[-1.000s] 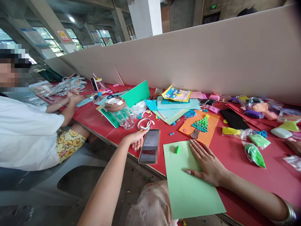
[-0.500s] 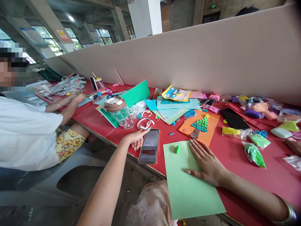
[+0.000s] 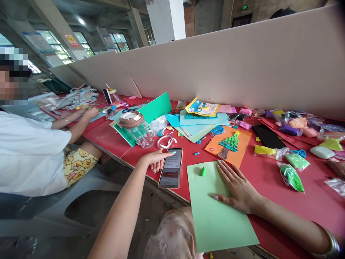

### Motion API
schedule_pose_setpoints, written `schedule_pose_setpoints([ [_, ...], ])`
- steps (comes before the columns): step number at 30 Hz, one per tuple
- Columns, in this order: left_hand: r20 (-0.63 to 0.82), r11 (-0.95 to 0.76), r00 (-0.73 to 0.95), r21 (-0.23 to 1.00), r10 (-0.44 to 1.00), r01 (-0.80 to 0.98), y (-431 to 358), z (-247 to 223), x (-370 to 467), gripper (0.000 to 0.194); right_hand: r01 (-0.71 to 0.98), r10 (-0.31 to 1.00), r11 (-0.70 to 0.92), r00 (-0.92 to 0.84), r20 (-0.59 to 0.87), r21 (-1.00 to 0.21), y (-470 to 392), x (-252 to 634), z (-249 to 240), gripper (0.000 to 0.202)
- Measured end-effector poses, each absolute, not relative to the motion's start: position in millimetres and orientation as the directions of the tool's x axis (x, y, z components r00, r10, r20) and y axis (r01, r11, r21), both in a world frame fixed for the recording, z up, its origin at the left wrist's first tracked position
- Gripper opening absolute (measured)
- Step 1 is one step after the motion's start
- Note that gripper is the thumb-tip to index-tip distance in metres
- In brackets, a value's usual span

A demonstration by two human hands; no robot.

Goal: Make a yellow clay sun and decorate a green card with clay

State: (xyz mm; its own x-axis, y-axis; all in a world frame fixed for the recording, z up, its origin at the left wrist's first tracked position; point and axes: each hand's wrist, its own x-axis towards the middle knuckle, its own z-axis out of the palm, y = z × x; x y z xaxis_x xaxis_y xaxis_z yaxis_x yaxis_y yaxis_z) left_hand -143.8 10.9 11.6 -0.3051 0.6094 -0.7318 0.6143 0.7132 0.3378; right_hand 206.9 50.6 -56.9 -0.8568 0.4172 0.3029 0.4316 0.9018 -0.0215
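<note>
My left hand is at a lit smartphone lying near the table's front edge. Its index finger stretches out over the upper part of the screen, while the other fingers curl beside the phone; it holds nothing. My right hand lies flat with fingers spread on a light green sheet of paper, which overhangs the front edge. A small bright green roll of clay rests near the sheet's top left. Just beyond lies an orange card bearing a clay tree.
A tumbler with a brown lid and a white wristband stand left of the phone. Bagged clay and a dark phone lie right. A partition backs the red table. Another person sits left.
My left index finger has moved from the phone's upper left edge to over its screen. The right hand and the green sheet stay put.
</note>
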Motion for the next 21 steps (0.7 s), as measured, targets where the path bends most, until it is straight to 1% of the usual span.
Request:
schedule_pose_setpoints([
  [5, -0.737, 0.719, -0.302, 0.343, 0.605, 0.605, 10.8, 9.7, -146.1, 0.075, 0.433, 0.417, 0.901, -0.859, 0.297, -0.013, 50.6, 206.9, -56.7, 0.097],
  [12, -0.735, 0.696, -0.284, 0.338, 0.616, 0.634, 11.5, 5.3, -149.5, 0.073, 0.436, 0.427, 0.899, -0.853, 0.299, -0.038, 50.2, 206.8, -57.7, 0.097],
  [15, -0.731, 0.7, -0.29, 0.343, 0.618, 0.626, 11.4, 6.9, -148.7, 0.076, 0.436, 0.423, 0.899, -0.857, 0.295, -0.02, 50.1, 206.9, -57.3, 0.096],
  [19, -0.753, 0.734, -0.281, 0.366, 0.595, 0.573, 10.1, 8.6, -146.6, 0.085, 0.43, 0.412, 0.903, -0.858, 0.306, -0.01, 50.4, 207.0, -57.0, 0.096],
  [21, -0.727, 0.71, -0.286, 0.376, 0.624, 0.596, 7.5, 8.7, -144.2, 0.083, 0.429, 0.411, 0.903, -0.858, 0.309, -0.011, 50.3, 206.8, -56.8, 0.096],
])
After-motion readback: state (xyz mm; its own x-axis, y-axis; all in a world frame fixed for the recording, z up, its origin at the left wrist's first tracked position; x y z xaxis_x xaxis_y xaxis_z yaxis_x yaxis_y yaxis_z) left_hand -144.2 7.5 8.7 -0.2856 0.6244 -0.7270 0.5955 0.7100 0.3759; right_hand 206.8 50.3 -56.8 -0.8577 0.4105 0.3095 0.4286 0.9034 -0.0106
